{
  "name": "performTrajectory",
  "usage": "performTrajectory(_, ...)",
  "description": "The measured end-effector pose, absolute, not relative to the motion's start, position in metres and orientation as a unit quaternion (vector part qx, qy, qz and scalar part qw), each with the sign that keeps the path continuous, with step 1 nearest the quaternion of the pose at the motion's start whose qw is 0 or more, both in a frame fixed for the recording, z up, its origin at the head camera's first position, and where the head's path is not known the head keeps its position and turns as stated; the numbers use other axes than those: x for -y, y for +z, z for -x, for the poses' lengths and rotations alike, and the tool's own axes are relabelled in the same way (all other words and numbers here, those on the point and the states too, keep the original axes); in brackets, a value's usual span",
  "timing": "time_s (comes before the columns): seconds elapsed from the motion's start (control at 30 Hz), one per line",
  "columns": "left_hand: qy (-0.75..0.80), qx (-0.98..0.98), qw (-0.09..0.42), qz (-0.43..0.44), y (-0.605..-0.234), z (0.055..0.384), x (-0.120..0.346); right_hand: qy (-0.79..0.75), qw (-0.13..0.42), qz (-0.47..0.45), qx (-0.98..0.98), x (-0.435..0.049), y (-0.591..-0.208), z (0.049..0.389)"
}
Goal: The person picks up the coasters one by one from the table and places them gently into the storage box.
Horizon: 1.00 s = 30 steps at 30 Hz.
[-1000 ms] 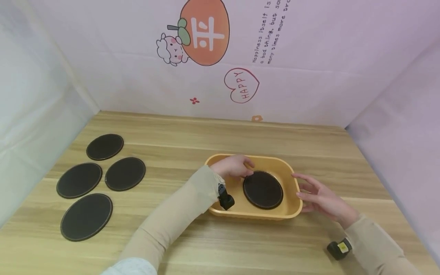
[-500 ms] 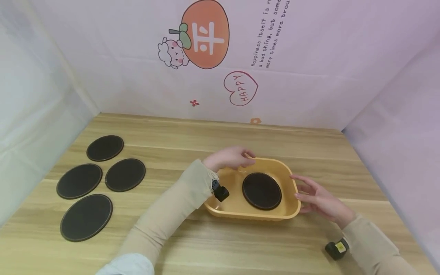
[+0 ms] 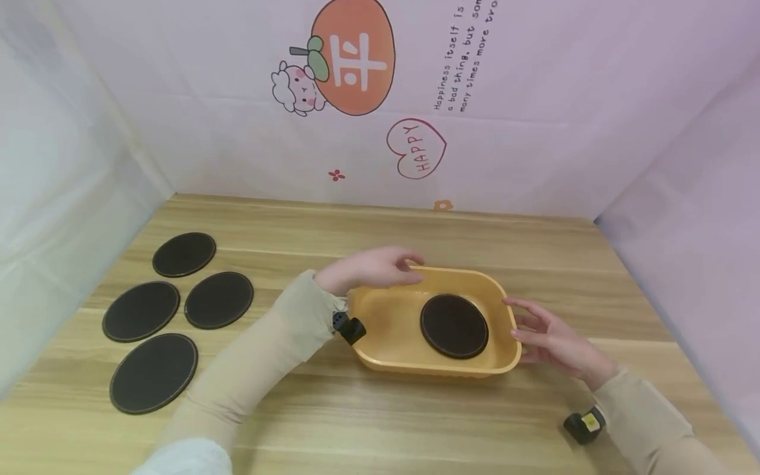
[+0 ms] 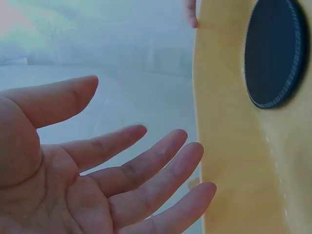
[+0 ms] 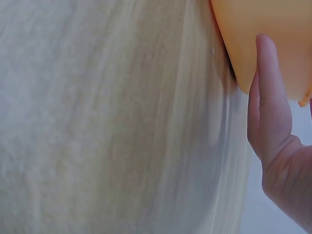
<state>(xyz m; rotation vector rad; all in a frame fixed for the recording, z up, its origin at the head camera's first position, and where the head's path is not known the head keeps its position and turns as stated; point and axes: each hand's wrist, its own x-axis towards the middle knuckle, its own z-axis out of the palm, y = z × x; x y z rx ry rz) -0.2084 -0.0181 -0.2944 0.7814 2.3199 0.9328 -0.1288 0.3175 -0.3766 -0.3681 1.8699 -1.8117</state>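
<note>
Lying in yellow basin [image 3: 392, 323], black disc [image 3: 454, 326], between hands [image 3: 377, 267] [image 3: 551, 338], apart from both

Tub [image 3: 386, 323] on the table [image 3: 368, 429], right of its middle, a cluster well to its left.
Near the table's left edge, the left coaster [image 3: 140, 311] and right coaster [image 3: 219, 300] lie side by side, the back coaster [image 3: 185, 254] behind them, the front coaster [image 3: 154, 373] before them. The inner coaster [image 3: 454, 326] lies in the tub, towards its right end. The left hand [image 3: 375, 266] is at the tub's back left corner, the right hand [image 3: 555, 340] against its right end.
</note>
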Motion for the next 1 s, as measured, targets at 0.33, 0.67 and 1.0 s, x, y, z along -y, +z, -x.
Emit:
performTrajectory(0.33,0.347,-0.866,0.197,-0.302,-0.307,0.183,0.060,-0.656,0.261,0.134,-0.695,-0.318,-0.375,0.133)
performTrajectory(0.67,0.439,-0.837,0.130,-0.300,-0.330,0.172,0.089,-0.663,0.253,0.146,-0.689,-0.321,-0.376,0.130)
performTrajectory(1.0,0.466,-0.842,0.101,-0.252,-0.348,0.161,0.138,-0.672,0.261,0.154,-0.676,-0.320,-0.381,0.132)
